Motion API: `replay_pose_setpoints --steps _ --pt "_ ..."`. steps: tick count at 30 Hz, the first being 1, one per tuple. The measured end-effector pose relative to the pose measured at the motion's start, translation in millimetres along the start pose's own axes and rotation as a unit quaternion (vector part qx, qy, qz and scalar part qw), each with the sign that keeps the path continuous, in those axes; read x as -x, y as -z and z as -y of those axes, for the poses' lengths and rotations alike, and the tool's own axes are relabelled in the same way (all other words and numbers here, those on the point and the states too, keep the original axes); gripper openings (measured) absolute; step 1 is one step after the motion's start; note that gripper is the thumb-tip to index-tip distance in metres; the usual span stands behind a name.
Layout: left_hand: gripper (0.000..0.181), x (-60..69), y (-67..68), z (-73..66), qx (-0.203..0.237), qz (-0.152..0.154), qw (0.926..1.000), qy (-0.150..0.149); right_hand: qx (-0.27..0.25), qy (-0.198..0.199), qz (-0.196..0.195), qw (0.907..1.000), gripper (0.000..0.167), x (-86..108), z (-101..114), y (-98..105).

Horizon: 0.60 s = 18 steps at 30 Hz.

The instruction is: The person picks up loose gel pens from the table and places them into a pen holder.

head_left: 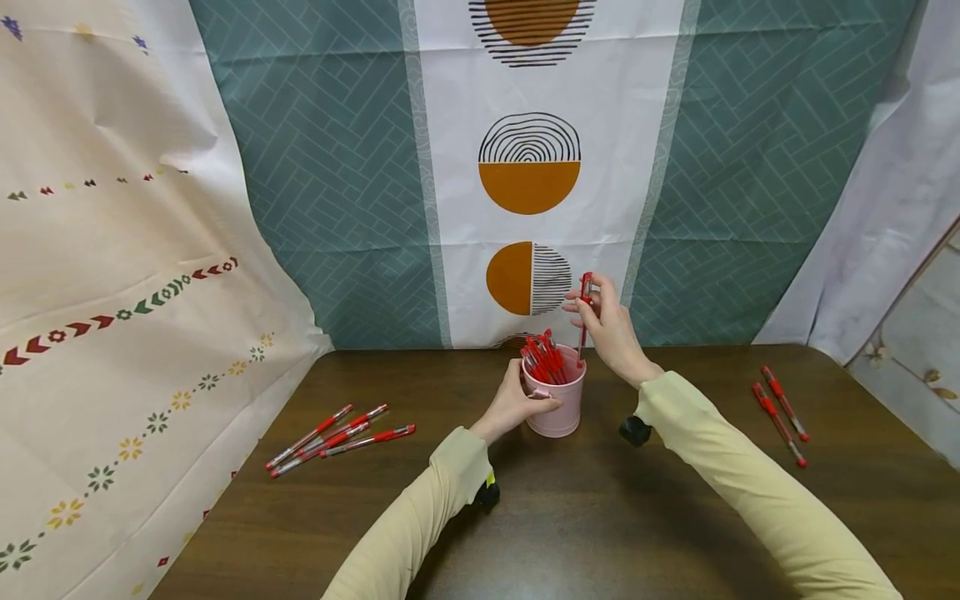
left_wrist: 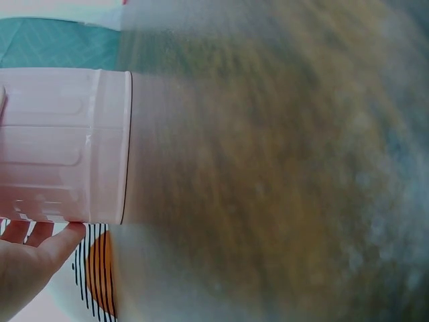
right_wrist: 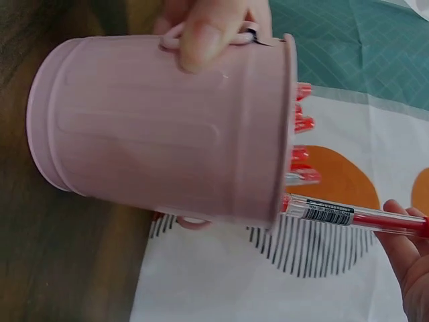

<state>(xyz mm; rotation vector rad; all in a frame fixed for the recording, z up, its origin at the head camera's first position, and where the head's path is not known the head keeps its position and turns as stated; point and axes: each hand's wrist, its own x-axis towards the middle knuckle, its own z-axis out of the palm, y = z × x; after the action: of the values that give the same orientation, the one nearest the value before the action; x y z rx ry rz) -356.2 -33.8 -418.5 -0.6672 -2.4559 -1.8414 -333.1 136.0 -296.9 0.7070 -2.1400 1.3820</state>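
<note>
A pink bucket (head_left: 557,418) with small side handles stands on the table and holds several red pens (head_left: 543,358). My left hand (head_left: 516,403) grips the bucket from its left side. In the right wrist view the left thumb (right_wrist: 202,40) presses by a handle, and in the left wrist view other fingers (left_wrist: 57,248) lie along the wall. Above the bucket's right rim, my right hand (head_left: 613,332) pinches a red pen (head_left: 583,335) near its upper end. That pen stands nearly upright, its lower end at the bucket's mouth.
Several red pens (head_left: 337,431) lie in a loose group on the left of the wooden table (head_left: 555,517). Two more pens (head_left: 780,421) lie at the right. A patterned curtain (head_left: 337,167) hangs close behind the bucket, and a cream cloth (head_left: 112,250) hangs at the left.
</note>
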Motion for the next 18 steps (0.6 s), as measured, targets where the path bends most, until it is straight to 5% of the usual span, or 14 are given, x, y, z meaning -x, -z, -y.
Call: replay_pose_setpoints --steps 5,18 --pt "0.069 0.6 -0.4 0.2 -0.002 -0.002 1.0000 -0.002 -0.007 -0.015 0.008 0.9998 0.042 -0.4 -29.1 -7.4" --pt "0.070 0.7 0.8 0.0 0.001 0.000 1.0000 -0.009 0.013 -0.033 -0.006 0.9994 0.040 1.3 -48.2 -15.5"
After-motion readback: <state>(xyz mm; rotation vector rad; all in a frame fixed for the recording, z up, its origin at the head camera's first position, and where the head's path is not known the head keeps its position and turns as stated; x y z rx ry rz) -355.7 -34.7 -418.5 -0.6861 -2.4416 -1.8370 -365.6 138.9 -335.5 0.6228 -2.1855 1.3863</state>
